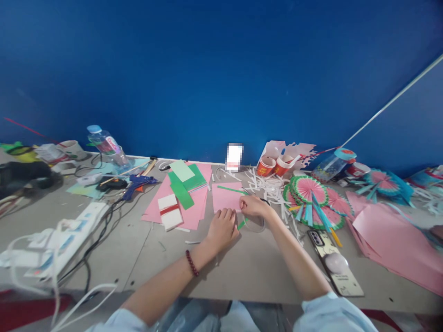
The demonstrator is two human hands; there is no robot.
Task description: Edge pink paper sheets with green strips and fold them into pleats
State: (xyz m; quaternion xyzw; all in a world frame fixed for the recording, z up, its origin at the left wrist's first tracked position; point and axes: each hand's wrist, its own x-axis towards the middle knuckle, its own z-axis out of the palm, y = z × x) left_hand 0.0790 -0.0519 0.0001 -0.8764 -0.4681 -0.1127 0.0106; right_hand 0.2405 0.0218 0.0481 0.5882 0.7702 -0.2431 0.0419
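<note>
A pink paper sheet (pixel 224 197) lies before me, with a narrow green strip (pixel 228 189) across its upper part. My left hand (pixel 223 226) rests on the sheet's lower edge, its fingers bent and pressing it to the table. At the sheet's right edge, my right hand (pixel 254 206) is closed, fingertips pinched together. What is between them is hidden. A thin dark tool shows partly behind that hand; its kind is unclear. Under the right wrist lies a clear ring-shaped thing (pixel 258 226). A short green strip piece (pixel 242 224) lies between the hands.
Pink and green papers and a white block with a red band (pixel 170 212) lie left. Beyond are a blue glue gun (pixel 138 184), power strip (pixel 74 240) and bottle (pixel 109 145). Rightward are paper shreds (pixel 273 186), red cups (pixel 266 166), watermelon-patterned paper fans (pixel 311 193) and a phone (pixel 337 265).
</note>
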